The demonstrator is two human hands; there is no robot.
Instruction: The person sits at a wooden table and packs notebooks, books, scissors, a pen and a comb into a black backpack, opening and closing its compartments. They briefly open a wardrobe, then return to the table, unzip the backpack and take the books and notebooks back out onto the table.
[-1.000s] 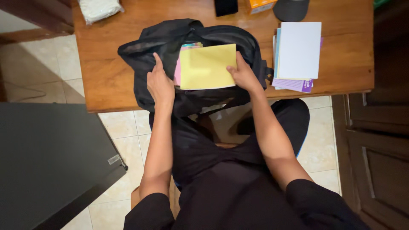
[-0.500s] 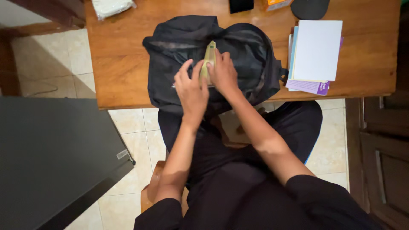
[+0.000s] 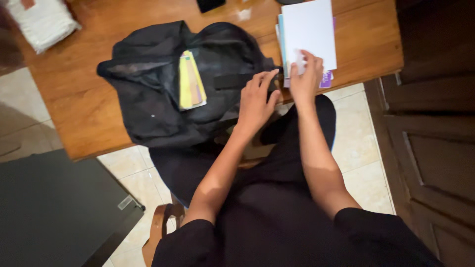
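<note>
Stack of books [image 3: 309, 34] sits on the wooden table [image 3: 89, 109], just right of the black backpack [image 3: 148, 99]. My right hand [image 3: 305, 79] is on its near edge, fingers spread loosely, gripping nothing. Left hand [image 3: 256, 99] rests open on the backpack, beside it.

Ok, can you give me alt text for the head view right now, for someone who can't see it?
Seen from above, a seated person's right hand rests on the near edge of a stack of books on a wooden table, while the left hand lies on a black backpack. Yellow and pink booklets stick out of the backpack's opening.
</note>
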